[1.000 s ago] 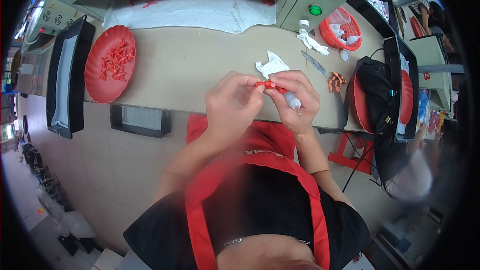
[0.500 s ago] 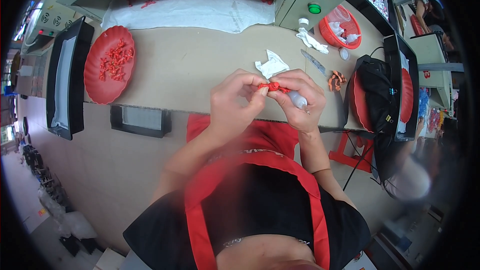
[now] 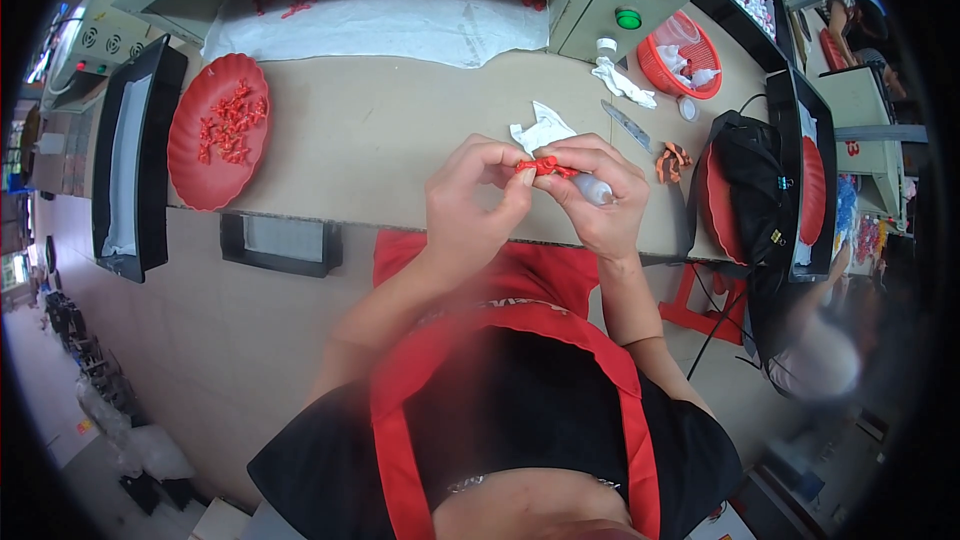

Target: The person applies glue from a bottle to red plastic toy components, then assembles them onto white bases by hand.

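Over the front edge of the table, both my hands meet around a small red figure-like piece (image 3: 548,167). My left hand (image 3: 470,190) pinches its left end between thumb and forefinger. The fingers of my right hand (image 3: 605,190) are closed on its right end, and a small translucent squeeze bottle (image 3: 594,189) is also tucked in that hand. A white cloth (image 3: 544,128) lies just beyond my fingers. Off to the left, a red scalloped plate (image 3: 205,185) carries a heap of similar small red pieces (image 3: 233,125).
A knife-like blade (image 3: 627,123) and an orange-and-black striped piece (image 3: 673,162) lie right of my hands. Behind them stands a red basket (image 3: 655,65) holding white items. A grey machine (image 3: 640,0) with red pieces on white sheeting spans the back. A black bag (image 3: 752,175) sits at right.
The red piece has turned slightly between my fingers. The squeeze bottle's tip has swung a little up and left in my right hand. My left hand has shifted slightly to the right.
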Motion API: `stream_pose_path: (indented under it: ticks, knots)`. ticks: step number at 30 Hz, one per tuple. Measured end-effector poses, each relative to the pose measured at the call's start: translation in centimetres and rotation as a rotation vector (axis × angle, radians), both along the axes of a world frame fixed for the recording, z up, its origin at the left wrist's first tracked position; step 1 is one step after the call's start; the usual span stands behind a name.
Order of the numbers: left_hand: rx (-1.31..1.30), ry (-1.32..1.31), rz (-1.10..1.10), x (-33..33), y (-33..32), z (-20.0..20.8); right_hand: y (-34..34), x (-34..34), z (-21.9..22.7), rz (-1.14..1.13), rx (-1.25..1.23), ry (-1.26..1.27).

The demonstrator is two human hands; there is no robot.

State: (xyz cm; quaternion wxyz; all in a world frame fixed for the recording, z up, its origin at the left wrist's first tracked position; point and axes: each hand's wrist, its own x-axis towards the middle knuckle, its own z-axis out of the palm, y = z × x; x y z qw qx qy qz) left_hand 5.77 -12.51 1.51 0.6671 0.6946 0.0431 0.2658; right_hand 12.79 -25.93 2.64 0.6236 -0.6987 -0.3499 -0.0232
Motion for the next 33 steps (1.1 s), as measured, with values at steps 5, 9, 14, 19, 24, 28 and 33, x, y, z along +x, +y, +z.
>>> stream_pose_path:
  ticks: [5, 9, 14, 19, 24, 28, 33]
  knots:
    - [0.014, -0.058, -0.076, 0.3, 0.5, 0.2, -0.2, 0.8, -0.8, 0.097, 0.118, 0.209]
    - [-0.577, 0.109, -0.331, 0.1, 1.7, -0.5, -0.6, 1.3, -1.2, 0.161, 0.105, 0.311]
    - [-0.796, 0.314, -0.663, 0.4, 3.0, -2.1, -0.9, 2.0, -1.0, 0.216, 0.014, 0.252]
    - [-0.751, 0.241, -0.654, 0.4, 2.4, -2.1, -1.0, 1.9, -0.6, 0.248, -0.015, 0.254]
    - [-0.794, 0.171, -0.546, -0.1, 1.9, -1.2, -1.2, 0.9, 0.7, 0.127, -0.063, 0.342]
    - [-0.832, 0.115, -0.476, -0.2, 1.8, -1.0, -1.9, -0.1, 0.2, 0.055, 0.078, 0.383]
    - [-0.881, 0.153, -0.498, -0.5, 2.5, -0.8, -2.4, -1.0, 0.5, 0.016, 0.080, 0.389]
